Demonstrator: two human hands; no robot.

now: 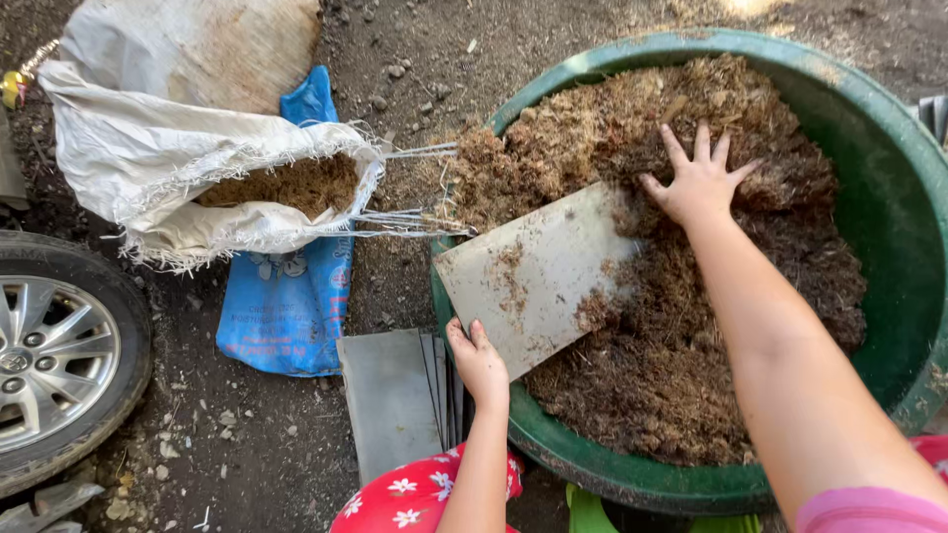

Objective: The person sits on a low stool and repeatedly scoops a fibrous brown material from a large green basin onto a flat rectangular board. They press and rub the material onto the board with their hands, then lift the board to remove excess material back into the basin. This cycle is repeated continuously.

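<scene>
Your left hand (478,357) is gripping the near corner of a flat grey rectangular board (533,274), fingers wrapped around its edge, tilting it over the rim of the big round green plastic tub (894,207). Farther in, your right hand (699,184) is pressing, fingers spread wide, into the brown fibrous mulch (671,375) filling it. Beyond lies an open white woven sack (148,158).

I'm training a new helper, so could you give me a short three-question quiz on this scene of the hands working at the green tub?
1. True or false: the left hand grips the lower corner of the flat grey board.
2. Where does the right hand rest? A) on the car wheel B) spread on the brown fibrous material in the green tub C) on the blue bag
3. What does the open white sack hold?

Key: 1 true; 2 B; 3 the same kind of brown fibrous material.
</scene>
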